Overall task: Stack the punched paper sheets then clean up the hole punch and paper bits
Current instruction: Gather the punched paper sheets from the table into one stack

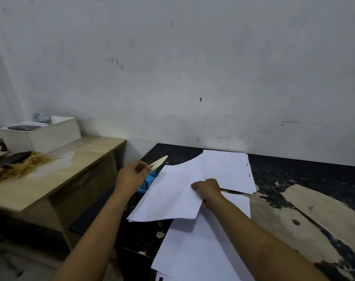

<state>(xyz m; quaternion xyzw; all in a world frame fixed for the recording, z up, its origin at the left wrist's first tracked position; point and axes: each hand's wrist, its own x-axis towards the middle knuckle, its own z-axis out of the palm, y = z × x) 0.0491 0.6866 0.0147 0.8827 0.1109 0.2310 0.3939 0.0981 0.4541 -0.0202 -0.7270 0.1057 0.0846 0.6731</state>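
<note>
My right hand [208, 190] grips a small bundle of white paper sheets [170, 196], held tilted above the dark table [294, 175]. The bundle's left edge reaches the blue hole punch [147, 182], which sits at the table's left edge and is partly hidden by the paper and by my left hand. My left hand [132, 175] holds the punch's cream lever [159, 161], which points up and to the right. A stack of punched sheets [229, 169] lies flat at the back, with holes along its right edge. More white sheets [201, 250] lie at the front.
A light wooden desk [75, 169] stands to the left, slightly lower, with a white box [51, 134], a golden shredded heap [20, 165] and dark items. The dark table's surface is worn, with bare patches on the right [318, 207]. The wall is close behind.
</note>
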